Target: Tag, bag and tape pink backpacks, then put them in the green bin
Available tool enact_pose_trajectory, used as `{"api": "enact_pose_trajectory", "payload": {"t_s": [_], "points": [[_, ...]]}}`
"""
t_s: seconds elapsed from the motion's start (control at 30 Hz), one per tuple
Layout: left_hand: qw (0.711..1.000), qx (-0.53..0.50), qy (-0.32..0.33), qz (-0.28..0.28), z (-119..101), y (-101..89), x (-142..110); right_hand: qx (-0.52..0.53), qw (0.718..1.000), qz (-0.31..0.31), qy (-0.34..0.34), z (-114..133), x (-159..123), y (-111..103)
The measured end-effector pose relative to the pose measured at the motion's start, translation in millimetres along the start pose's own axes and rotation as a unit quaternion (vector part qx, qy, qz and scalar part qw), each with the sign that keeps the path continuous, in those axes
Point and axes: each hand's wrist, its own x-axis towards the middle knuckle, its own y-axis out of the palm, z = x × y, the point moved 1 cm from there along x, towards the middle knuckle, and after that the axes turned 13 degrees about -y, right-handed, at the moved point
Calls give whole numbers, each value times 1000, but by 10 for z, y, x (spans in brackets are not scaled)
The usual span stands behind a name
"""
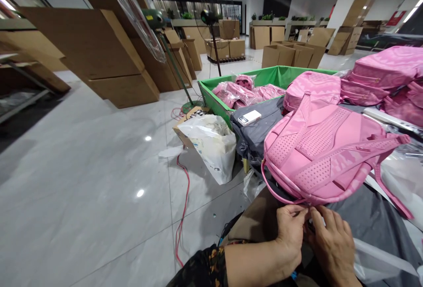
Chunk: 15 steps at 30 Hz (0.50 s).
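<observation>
A pink backpack [330, 150] lies with its perforated back panel and shoulder straps facing up, on a table spread with dark grey cloth [366, 216]. Both hands meet at its near edge, by the end of a thin pink strap. My left hand [291, 229] pinches at this edge with thumb and fingertips together. Close beside it, my right hand [333, 238] has its fingers curled in against the same spot. What lies between the fingertips is too small and covered to make out.
More pink backpacks [383, 71] are piled at the right. Beyond the table stands a green bin [214, 97] holding plastic-wrapped pink items. A white device [250, 117] rests on the grey cloth. On the floor are a white plastic bag [214, 146], a red cable [185, 190], fans [209, 17] and cardboard boxes [122, 89].
</observation>
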Motion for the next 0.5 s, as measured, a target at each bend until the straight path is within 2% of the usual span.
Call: {"api": "enact_pose_trajectory", "payload": {"t_s": [0.13, 0.23, 0.33, 0.43, 0.5], "points": [[998, 2, 43, 35, -85, -95, -150, 13, 999, -43, 27, -6, 14, 49], [997, 27, 68, 6, -63, -191, -195, 66, 994, -73, 48, -36, 10, 56], [999, 5, 44, -2, 68, -200, -79, 139, 982, -91, 92, -63, 4, 44], [993, -58, -16, 97, 229, -122, 104, 242, 950, -74, 185, -99, -5, 31], [982, -69, -60, 163, 298, -82, 194, 336, 900, -33, 274, -140, -25, 30]]}}
